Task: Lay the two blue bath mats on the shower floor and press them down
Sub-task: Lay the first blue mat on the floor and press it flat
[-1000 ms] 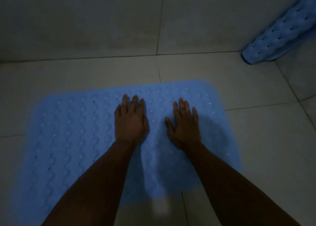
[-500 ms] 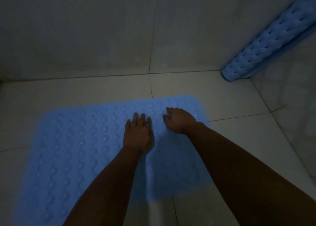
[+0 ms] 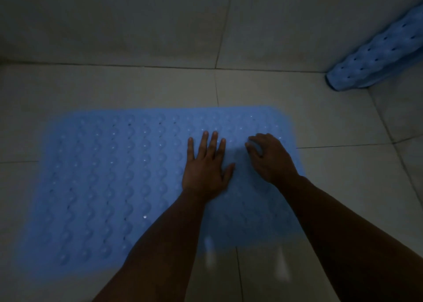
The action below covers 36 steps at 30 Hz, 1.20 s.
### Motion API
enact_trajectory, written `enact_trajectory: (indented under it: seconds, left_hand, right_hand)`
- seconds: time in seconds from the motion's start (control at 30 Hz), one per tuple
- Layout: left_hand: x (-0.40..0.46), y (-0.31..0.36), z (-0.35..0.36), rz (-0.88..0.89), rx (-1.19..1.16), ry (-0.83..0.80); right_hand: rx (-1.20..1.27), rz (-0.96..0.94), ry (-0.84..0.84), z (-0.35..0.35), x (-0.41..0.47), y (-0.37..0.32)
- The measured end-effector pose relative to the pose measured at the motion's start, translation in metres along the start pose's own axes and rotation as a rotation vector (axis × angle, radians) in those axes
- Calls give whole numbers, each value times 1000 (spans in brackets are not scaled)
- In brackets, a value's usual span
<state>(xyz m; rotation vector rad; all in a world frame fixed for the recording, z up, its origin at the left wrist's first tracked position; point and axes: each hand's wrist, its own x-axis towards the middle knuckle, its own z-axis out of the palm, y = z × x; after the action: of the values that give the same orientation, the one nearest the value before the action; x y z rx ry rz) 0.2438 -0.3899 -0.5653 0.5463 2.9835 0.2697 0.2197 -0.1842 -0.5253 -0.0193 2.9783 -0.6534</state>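
step in hand: i read this as pressing down the first mat (image 3: 103, 187), which lies flat on the shower floor (image 3: 137, 91), its long side running along the back wall (image 3: 114, 20).
left hand: my left hand (image 3: 204, 166) lies palm down on the mat with fingers straight and spread, pressing near the far edge; it grips nothing.
right hand: my right hand (image 3: 271, 158) sits just beside it toward the mat's right end, fingers bent at the knuckles with the tips down on the surface; it pushes rather than grips, as far as i can tell in this dim light.
second mat: the rolled mat (image 3: 377, 59) leans in the right corner where floor meets wall, well apart from both hands and not yet laid.
progress: my judgement is about halfway, one mat down and one waiting.
next move: i would press along the right end and the near edge, which look untouched, then reach to the corner for the roll. that calls for a grip round the roll, unrolling it next to the flat mat, and lining the edges up before pressing.
risk: the roll may spring back at its ends, so each end likely needs firm pressure.
writing: no brand, label or lettering can be read on either mat or the tiles; the scene is too dark for fine marks.
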Motion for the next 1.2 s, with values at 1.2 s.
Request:
enact_trajectory:
  seconds: [1.2]
  left_hand:
    - [-48, -159, -52, -256, -57, 120]
  right_hand:
    - [-290, -49, -4, 112, -26, -149]
